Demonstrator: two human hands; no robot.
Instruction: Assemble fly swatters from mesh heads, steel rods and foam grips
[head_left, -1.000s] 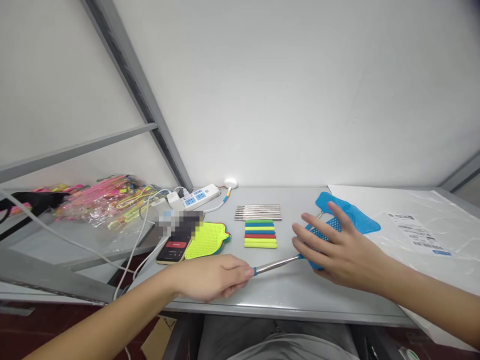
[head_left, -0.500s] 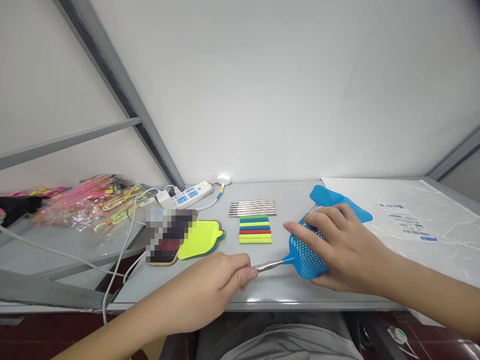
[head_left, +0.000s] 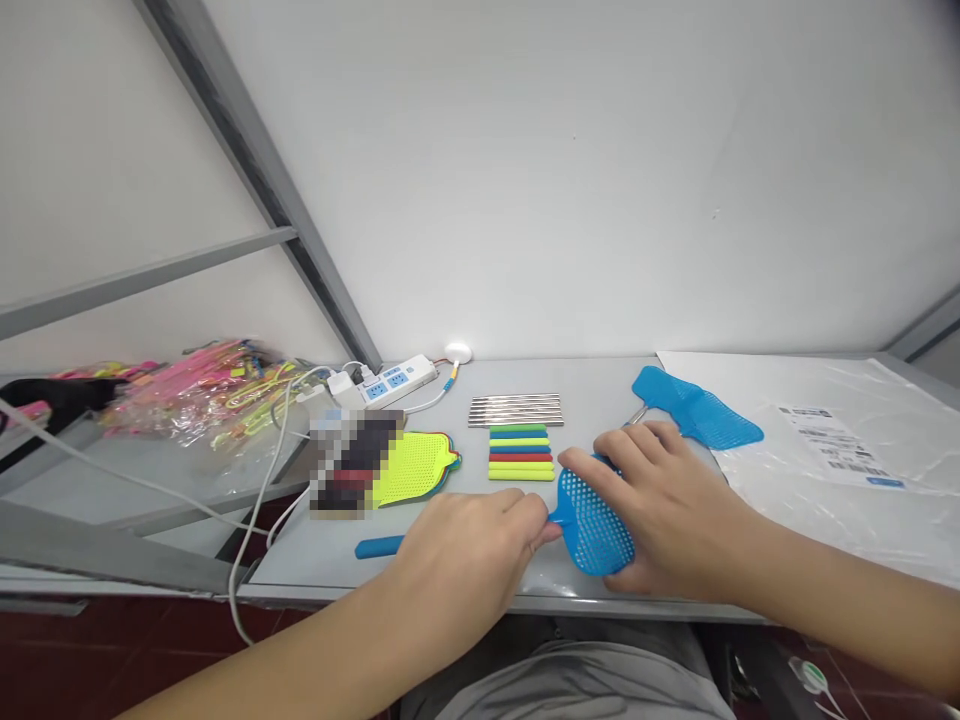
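Near the front edge of the grey tabletop (head_left: 592,390), the left hand (head_left: 476,550) grips the neck of a blue perforated plastic fly swatter (head_left: 596,525); the right hand (head_left: 664,500) clasps its head. Beyond lie slim multicoloured sticks (head_left: 519,453), then thin silver metal rods (head_left: 516,410).

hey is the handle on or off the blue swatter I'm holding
Seemingly on: the blue handle and the perforated blue head emerge on opposite sides of your left hand. That hand hides the join, though.
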